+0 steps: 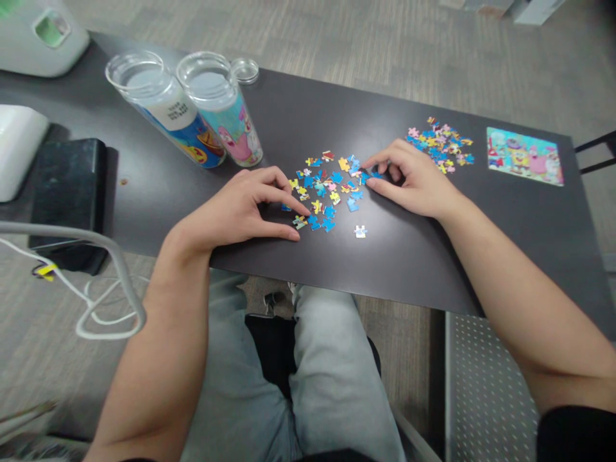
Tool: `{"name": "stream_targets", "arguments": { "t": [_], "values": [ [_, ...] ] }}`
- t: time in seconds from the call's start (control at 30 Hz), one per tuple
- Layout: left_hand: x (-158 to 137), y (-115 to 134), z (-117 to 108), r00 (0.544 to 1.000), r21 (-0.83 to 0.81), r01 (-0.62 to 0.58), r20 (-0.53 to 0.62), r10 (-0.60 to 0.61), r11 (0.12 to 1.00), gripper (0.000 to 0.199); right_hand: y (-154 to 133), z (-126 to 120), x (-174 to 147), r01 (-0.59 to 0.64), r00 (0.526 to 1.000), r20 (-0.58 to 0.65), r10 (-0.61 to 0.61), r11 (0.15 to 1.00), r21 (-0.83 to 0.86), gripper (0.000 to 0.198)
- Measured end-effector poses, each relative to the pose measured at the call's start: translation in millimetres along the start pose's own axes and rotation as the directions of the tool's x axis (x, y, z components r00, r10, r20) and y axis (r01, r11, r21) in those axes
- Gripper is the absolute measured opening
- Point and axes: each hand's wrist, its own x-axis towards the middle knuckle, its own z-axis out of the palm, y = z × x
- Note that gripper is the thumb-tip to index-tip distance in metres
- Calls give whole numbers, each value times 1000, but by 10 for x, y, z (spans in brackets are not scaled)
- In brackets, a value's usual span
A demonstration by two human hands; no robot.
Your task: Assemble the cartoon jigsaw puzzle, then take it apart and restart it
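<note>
A loose spread of small jigsaw puzzle pieces, mostly blue and yellow, lies on the dark table between my hands. At its left edge my left hand rests with thumb and fingers apart, the fingertips touching or just beside the nearest pieces. On the right side of the spread is my right hand, its thumb and index finger apart next to some blue pieces; its other fingers curl under. A single pale puzzle piece lies apart, nearer the table's front edge. Neither hand visibly grips a piece.
A second pile of puzzle pieces lies beyond my right hand, with a colourful cartoon picture card to its right. Two clear-topped printed canisters and a round clear lid stand back left. A black box sits far left.
</note>
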Motion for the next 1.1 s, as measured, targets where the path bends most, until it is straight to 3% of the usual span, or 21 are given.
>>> {"name": "stream_targets", "arguments": {
  "t": [0.2,0.47,0.6,0.7,0.93,1.1],
  "values": [
    [-21,23,0,999,-43,17,-29,-18,999,36,25,4,-6,39,999,6,-39,999,10,18],
    [1,-2,159,973,-64,75,-211,-87,995,26,12,25,6,-3,1000,14,2,1000,26,18],
    [-21,-23,218,918,-133,143,-352,-181,981,28,28,36,31,4,1000,19,-4,999,46,17],
    [-12,-51,252,865,-74,187,-461,-200,979,26,37,40,58,-11,1000,28,10,998,67,17],
    [71,-131,281,899,188,220,-420,-124,957,21,34,53,85,-12,998,66,8,998,69,18],
    [85,-189,275,907,261,196,-416,-73,945,18,64,72,88,-4,998,69,1,999,50,19]
  ]
}}
